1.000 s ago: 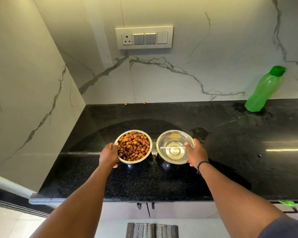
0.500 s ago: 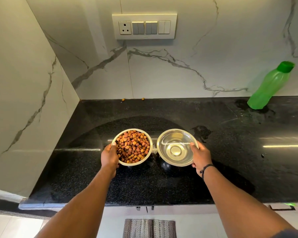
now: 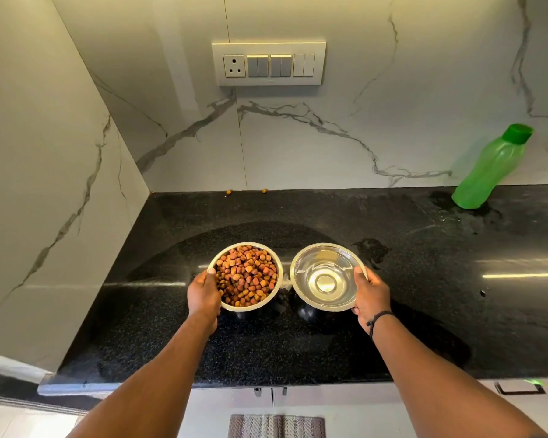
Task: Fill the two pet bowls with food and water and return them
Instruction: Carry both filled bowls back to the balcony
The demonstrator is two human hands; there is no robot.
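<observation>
Two steel pet bowls are side by side over the black counter (image 3: 424,295). The left food bowl (image 3: 274,297) is heaped with brown kibble (image 3: 246,276). My left hand (image 3: 203,294) grips its left rim, thumb on the edge. The right water bowl (image 3: 326,276) holds clear water, and my right hand (image 3: 369,294) grips its right rim. Both bowls seem lifted a little, with dark reflections under them.
A green water bottle (image 3: 487,169) stands at the back right beside a wet patch. Two stray kibble pieces (image 3: 228,192) lie against the marble back wall under a switch panel (image 3: 269,64). A marble side wall closes the left. A striped mat (image 3: 276,425) lies on the floor below.
Both bowls have come a little nearer to me and slightly up, still held in my hands. The view has shifted a bit; the bottle has not moved.
</observation>
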